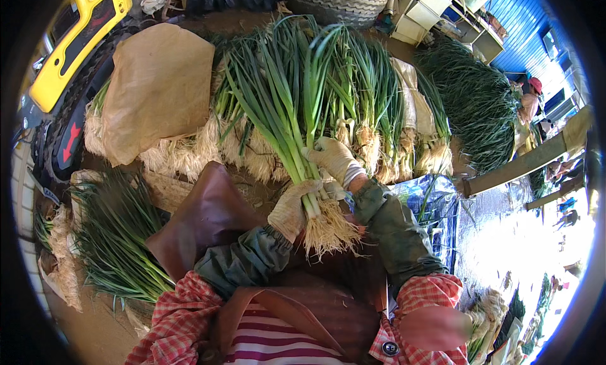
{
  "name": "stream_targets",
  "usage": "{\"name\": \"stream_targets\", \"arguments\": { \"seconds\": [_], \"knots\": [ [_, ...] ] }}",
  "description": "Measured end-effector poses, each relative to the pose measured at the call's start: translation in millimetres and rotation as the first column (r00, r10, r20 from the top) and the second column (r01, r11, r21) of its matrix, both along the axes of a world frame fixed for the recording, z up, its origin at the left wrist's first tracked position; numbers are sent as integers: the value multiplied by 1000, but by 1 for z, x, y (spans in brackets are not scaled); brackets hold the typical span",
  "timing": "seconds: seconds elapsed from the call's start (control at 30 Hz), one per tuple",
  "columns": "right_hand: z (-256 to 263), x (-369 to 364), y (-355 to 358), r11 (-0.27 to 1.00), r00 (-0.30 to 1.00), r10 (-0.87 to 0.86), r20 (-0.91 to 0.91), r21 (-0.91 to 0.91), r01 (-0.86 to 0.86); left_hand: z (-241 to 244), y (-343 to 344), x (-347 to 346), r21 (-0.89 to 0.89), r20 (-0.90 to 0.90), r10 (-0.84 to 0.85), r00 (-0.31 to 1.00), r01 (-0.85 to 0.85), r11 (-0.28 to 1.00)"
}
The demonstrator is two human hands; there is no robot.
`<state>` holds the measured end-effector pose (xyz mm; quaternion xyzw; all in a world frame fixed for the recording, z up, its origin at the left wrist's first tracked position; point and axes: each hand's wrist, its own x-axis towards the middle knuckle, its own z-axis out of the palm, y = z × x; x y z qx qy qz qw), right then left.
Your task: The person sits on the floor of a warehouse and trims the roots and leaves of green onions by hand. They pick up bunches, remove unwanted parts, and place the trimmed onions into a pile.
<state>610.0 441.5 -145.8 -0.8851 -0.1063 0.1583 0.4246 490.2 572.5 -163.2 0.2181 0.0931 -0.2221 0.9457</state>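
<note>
A bunch of green onions (284, 128) stands upright before my lap, leaves away from me and pale stringy roots (329, 230) towards me. My left hand (289, 208), in a soiled white work glove, is closed around the lower stalks just above the roots. My right hand (335, 160), gloved too, is on a stalk at the bunch's right side, thumb against it; its fingers are partly hidden, so its grip is unclear. Behind the bunch lies a long row of more green onions (367, 95), roots facing me. A brown apron (303, 308) covers my front and knees.
A tan sheet (158, 90) covers part of the row at left. More green onions (118, 237) lie by my left knee. A yellow tracked machine (80, 43) stands at far left, a large tyre (341, 2) behind. Blue plastic packaging (426, 199) is at right. Another person (529, 102) is at far right.
</note>
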Motion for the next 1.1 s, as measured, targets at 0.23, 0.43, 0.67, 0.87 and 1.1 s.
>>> {"name": "stream_targets", "arguments": {
  "seconds": [0.23,0.43,0.67,0.87,1.1],
  "knots": [
    [15,9,-16,923,997,41,-70,384,-11,15,-1,-5,-60,-29,-45,999,44,997],
    [24,53,-87,667,818,-575,-1,579,469,19,1,-6,-164,-41,-17,999,10,986],
    [-68,106,-153,740,807,-318,498,-401,539,16,3,-6,-7,68,-112,991,113,994],
    [-60,84,-131,667,981,-137,141,-719,196,17,2,-2,-137,103,-92,990,105,985],
    [29,90,-150,665,719,-315,620,-396,633,23,2,6,-118,189,4,982,19,993]
  ]
}}
